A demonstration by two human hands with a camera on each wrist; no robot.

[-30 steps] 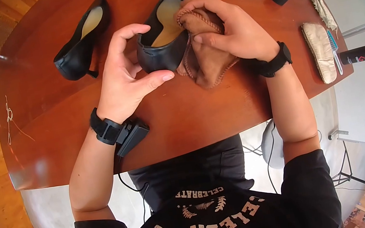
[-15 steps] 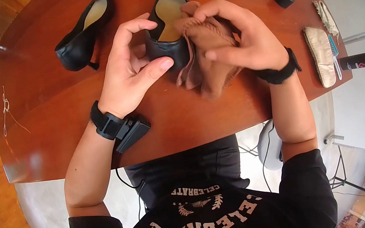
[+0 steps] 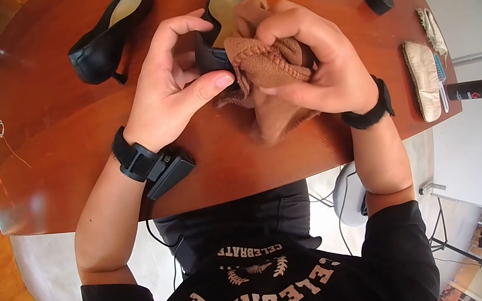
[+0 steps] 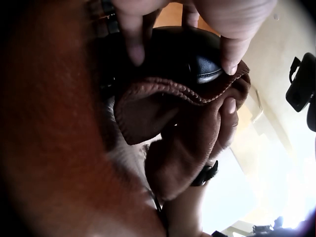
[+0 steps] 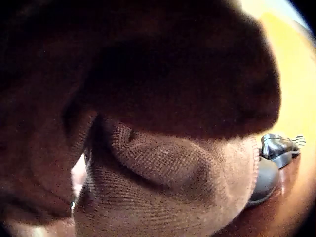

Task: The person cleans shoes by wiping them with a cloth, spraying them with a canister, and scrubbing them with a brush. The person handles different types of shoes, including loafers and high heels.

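My left hand (image 3: 158, 104) grips a black pointed pump (image 3: 210, 58) round its heel end, thumb low and fingers along the far side. The shoe's toe points away from me, and its pale insole shows. In my right hand (image 3: 331, 60) is a bunched brown cloth (image 3: 267, 59) with a stitched edge, laid over the right side of the heel end and hiding part of it. The left wrist view has the cloth (image 4: 173, 158) right against the black leather (image 4: 207, 69), below the left fingertips. Cloth fills most of the right wrist view.
A second black pump (image 3: 93, 60) lies on its side at the left of the wooden table (image 3: 244, 169). To the right are a black round item (image 3: 379, 1), a beige pad (image 3: 423, 79), a brush (image 3: 442, 83) and a black spray can (image 3: 471, 90). A thin string (image 3: 1, 138) lies far left.
The cloth in my right hand has moved left, from beside the shoe to over its heel end. My left hand keeps its grip on the shoe. The head view has shifted slightly.
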